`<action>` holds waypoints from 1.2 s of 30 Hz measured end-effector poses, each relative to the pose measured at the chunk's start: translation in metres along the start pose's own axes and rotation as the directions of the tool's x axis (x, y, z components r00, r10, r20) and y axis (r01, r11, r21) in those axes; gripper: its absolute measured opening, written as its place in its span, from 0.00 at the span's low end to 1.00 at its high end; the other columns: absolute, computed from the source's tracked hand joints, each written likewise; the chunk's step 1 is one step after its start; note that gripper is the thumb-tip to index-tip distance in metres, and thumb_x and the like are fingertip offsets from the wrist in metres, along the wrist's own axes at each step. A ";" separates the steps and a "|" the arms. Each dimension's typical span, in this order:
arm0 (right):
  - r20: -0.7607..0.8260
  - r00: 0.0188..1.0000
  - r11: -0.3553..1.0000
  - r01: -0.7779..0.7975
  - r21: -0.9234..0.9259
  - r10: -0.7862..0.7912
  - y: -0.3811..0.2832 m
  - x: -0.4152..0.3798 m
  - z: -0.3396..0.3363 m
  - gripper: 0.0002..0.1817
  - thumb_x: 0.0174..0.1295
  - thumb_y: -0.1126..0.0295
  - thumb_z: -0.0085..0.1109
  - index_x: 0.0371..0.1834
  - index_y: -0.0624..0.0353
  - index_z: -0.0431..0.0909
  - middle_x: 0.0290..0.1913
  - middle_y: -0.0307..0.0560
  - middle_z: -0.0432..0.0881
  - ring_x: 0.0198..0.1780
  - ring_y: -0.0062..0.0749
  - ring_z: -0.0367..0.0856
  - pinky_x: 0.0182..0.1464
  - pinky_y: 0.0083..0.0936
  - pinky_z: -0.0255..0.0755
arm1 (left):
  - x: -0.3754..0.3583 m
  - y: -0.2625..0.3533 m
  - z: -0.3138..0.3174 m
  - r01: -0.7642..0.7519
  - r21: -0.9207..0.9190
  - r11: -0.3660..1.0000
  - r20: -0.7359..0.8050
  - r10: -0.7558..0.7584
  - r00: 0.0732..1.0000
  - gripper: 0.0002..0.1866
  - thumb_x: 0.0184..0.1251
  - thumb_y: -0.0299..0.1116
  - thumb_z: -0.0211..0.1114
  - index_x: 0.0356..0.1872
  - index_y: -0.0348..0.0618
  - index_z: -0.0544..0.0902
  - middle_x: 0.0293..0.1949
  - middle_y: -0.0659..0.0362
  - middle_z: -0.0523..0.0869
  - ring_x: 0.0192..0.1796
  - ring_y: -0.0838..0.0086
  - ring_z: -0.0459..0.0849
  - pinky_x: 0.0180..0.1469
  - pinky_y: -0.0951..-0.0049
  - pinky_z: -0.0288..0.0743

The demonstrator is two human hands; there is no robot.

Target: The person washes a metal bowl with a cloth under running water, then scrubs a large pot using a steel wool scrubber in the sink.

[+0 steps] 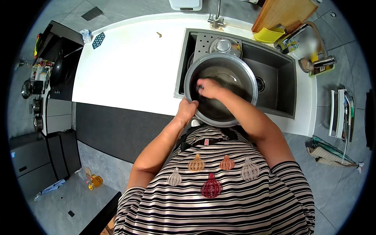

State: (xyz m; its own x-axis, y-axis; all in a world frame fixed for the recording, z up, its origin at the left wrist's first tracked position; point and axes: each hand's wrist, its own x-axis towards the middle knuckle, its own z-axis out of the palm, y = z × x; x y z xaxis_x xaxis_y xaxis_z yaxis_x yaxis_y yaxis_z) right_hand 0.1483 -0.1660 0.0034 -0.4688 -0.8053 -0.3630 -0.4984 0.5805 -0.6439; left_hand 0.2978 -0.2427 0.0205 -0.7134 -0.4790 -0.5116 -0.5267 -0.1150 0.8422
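Observation:
A large round metal basin point(253, 83) rests over the left part of the dark sink point(277, 94), with murky water inside. My left hand point(187, 108) grips the basin's rim at its lower left, thumb over the edge. Inside the basin, toward its left side, my right hand point(209, 88) has its fingers curled together around something small and dark that I cannot make out. Behind the basin, a clear lidded bowl point(223, 45) sits on a perforated metal tray point(202, 42).
A faucet point(216, 20) stands behind the sink. Wooden boards point(282, 13) and a yellow container point(268, 35) are at the back right. A small brown piece point(159, 35) and a dark patterned trivet point(99, 40) lie on the white counter point(125, 70). The stove point(60, 70) is far left.

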 end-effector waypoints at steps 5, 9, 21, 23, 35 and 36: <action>-0.254 0.962 0.991 0.072 -0.109 -0.098 0.007 -0.030 0.000 0.20 0.49 0.66 0.63 0.48 0.48 0.73 0.45 0.51 0.75 0.47 0.49 0.77 0.49 0.38 0.71 | 0.001 -0.005 0.002 -0.066 -0.084 0.994 -0.039 0.063 0.997 0.26 0.52 0.26 0.54 0.57 0.36 0.68 0.46 0.47 0.81 0.48 0.61 0.79 0.53 0.71 0.69; -0.065 0.994 0.959 -0.101 -0.265 0.087 -0.001 -0.047 0.006 0.24 0.46 0.67 0.64 0.50 0.52 0.71 0.48 0.54 0.74 0.50 0.49 0.76 0.52 0.38 0.70 | 0.005 -0.013 0.003 -0.078 -0.103 0.992 -0.016 0.077 0.997 0.26 0.53 0.26 0.54 0.57 0.36 0.68 0.46 0.47 0.80 0.49 0.61 0.79 0.53 0.71 0.69; -0.454 0.581 0.356 0.283 0.891 0.676 0.031 0.017 0.004 0.18 0.55 0.71 0.62 0.46 0.58 0.66 0.43 0.45 0.74 0.33 0.30 0.77 0.24 0.25 0.75 | -0.002 -0.002 0.003 -0.039 -0.102 0.994 -0.050 0.034 0.998 0.23 0.56 0.25 0.55 0.55 0.32 0.70 0.46 0.51 0.80 0.48 0.67 0.77 0.52 0.72 0.69; -0.417 0.498 0.492 -0.022 0.870 0.760 0.046 0.011 0.019 0.18 0.55 0.70 0.63 0.45 0.56 0.66 0.42 0.45 0.74 0.31 0.30 0.76 0.22 0.27 0.75 | -0.001 -0.002 0.003 -0.082 -0.071 0.994 -0.049 0.078 0.996 0.25 0.54 0.26 0.55 0.57 0.35 0.68 0.46 0.48 0.80 0.49 0.62 0.78 0.53 0.70 0.69; -0.478 0.758 0.648 0.098 0.755 0.443 -0.004 0.014 -0.011 0.15 0.52 0.80 0.58 0.42 0.57 0.69 0.36 0.45 0.74 0.36 0.29 0.76 0.29 0.24 0.74 | -0.004 -0.003 0.002 -0.092 -0.018 0.996 -0.041 0.091 0.995 0.28 0.53 0.27 0.54 0.59 0.37 0.66 0.47 0.44 0.80 0.50 0.57 0.79 0.54 0.69 0.69; -0.467 0.643 0.460 0.195 0.867 0.607 0.003 0.014 -0.021 0.18 0.54 0.78 0.58 0.47 0.56 0.66 0.43 0.49 0.72 0.43 0.34 0.74 0.30 0.26 0.76 | -0.004 -0.002 0.002 -0.090 -0.019 0.996 -0.053 0.089 0.995 0.28 0.53 0.27 0.54 0.59 0.37 0.66 0.47 0.44 0.80 0.50 0.57 0.79 0.54 0.69 0.69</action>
State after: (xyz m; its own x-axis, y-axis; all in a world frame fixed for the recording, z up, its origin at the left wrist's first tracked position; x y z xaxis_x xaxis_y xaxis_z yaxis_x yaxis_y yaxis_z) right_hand 0.1252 -0.1733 0.0101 -0.9444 -0.1088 -0.3103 0.3116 0.0053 -0.9502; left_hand 0.3004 -0.2385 0.0205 -0.7319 -0.5331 -0.4244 -0.4511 -0.0878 0.8882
